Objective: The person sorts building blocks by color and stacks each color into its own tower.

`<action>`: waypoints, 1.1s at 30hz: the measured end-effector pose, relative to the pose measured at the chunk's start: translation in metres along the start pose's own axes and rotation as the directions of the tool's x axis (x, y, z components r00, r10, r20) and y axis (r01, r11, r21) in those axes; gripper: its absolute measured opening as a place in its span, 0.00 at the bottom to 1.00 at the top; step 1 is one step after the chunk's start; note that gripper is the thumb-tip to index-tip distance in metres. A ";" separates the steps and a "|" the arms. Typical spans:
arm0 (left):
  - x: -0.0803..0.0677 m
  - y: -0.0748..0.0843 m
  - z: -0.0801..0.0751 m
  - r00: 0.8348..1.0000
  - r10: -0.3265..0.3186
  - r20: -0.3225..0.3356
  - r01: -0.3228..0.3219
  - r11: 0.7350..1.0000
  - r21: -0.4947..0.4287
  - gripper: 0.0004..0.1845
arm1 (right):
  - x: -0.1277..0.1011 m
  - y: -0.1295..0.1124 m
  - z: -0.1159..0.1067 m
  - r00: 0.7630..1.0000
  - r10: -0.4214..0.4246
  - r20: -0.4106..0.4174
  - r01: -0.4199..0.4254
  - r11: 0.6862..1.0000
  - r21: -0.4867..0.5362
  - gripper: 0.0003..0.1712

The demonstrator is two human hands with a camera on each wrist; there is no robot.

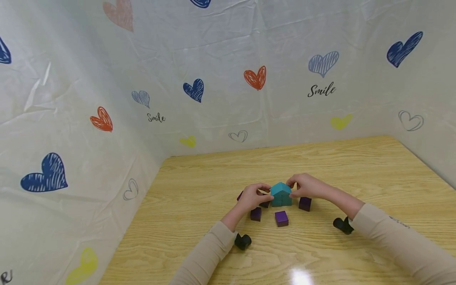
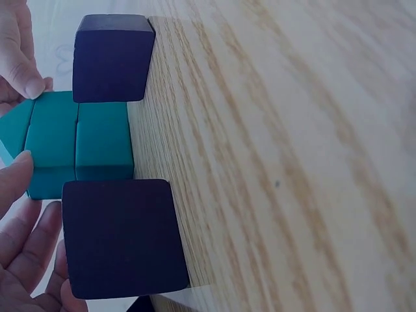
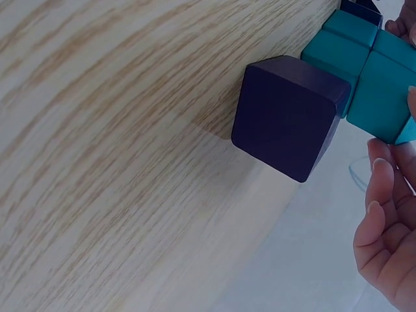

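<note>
A small teal block house stands on the table, made of cubes [image 1: 276, 201] in two layers with a triangular roof block [image 1: 281, 187] on top. My left hand [image 1: 250, 197] pinches its left side near the top, thumb on the near face and fingers behind. From the other side my right hand [image 1: 307, 186] pinches an upper teal cube [image 3: 382, 97], thumb in front and fingertips at the back. In the left wrist view, the lower-layer cube [image 2: 103, 140] sits flat on the table. The hands partly hide the roof's sides.
Several dark purple cubes lie around the house: one in front [image 1: 281, 218], one at front left [image 1: 255, 214], one on the right [image 1: 304, 204], others behind the left hand. Black wrist devices [image 1: 243, 242] hang low over the wooden table [image 1: 199, 237]. A heart-printed curtain [image 1: 213, 111] encloses the back and sides.
</note>
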State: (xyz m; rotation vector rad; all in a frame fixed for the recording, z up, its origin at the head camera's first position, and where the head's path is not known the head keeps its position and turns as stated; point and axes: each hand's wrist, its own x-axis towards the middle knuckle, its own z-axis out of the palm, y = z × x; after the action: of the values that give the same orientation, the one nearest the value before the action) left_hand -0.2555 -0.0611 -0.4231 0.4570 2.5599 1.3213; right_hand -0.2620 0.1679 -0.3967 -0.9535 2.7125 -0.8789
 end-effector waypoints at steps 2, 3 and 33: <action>0.000 0.000 0.000 1.000 -0.005 -0.002 0.005 1.000 0.003 0.17 | 0.000 0.000 0.000 1.000 0.003 0.001 -0.003 1.000 -0.006 0.16; 0.001 0.000 0.000 1.000 -0.006 -0.002 0.006 1.000 0.004 0.17 | 0.000 -0.001 0.000 1.000 0.004 0.003 -0.004 1.000 -0.009 0.16; -0.042 -0.015 -0.043 0.982 0.061 -0.178 -0.065 0.998 -0.018 0.15 | -0.038 -0.046 0.001 0.985 -0.012 -0.171 0.009 1.000 -0.016 0.15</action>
State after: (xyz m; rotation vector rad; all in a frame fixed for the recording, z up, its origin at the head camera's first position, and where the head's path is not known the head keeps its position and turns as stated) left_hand -0.2341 -0.1171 -0.4083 0.4379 2.6894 1.4751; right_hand -0.2071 0.1613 -0.3736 -0.9371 2.8629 -0.9861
